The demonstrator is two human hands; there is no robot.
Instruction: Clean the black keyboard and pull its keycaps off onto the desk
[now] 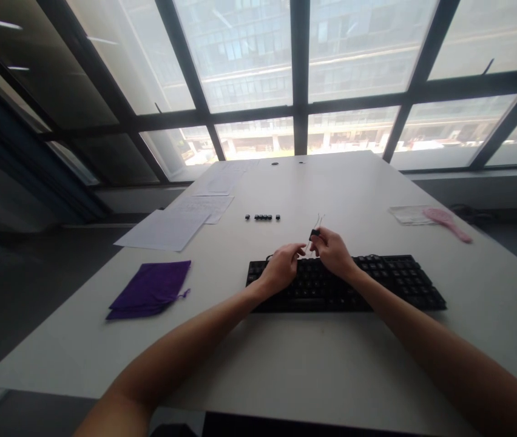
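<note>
Up front, a broad window [253, 54] floods the scene with light, and below it runs the white tabletop [354, 191]. Loose papers [162, 229] sprawl down the left side, and here, square before the person, lies the black keyboard [411, 285], with both forearms crossing it! Off to the left, a purple drawstring pouch [152, 288] lies flat. The left hand [283, 264] is poised over the keyboard's upper part, fingers curled toward the thin wires; whether they touch, I cannot tell. The right hand [332, 250] has its fingers clamped on what looks like a wire keycap puller [314, 233], held just above the keyboard's back edge, wire ends poking out above and below a dark block. Out right, a pink hairbrush [445, 221] lies partly on a pale plastic bag [406, 215]. And the smallest players: black keycaps [263, 217] in a neat line beyond the keyboard, a cluster with one apart at each end.

My read: the step in hand is getting the puller settled between the two hands. The next move calls for a firm pinch on that block and the thin wires kept straight.
</note>
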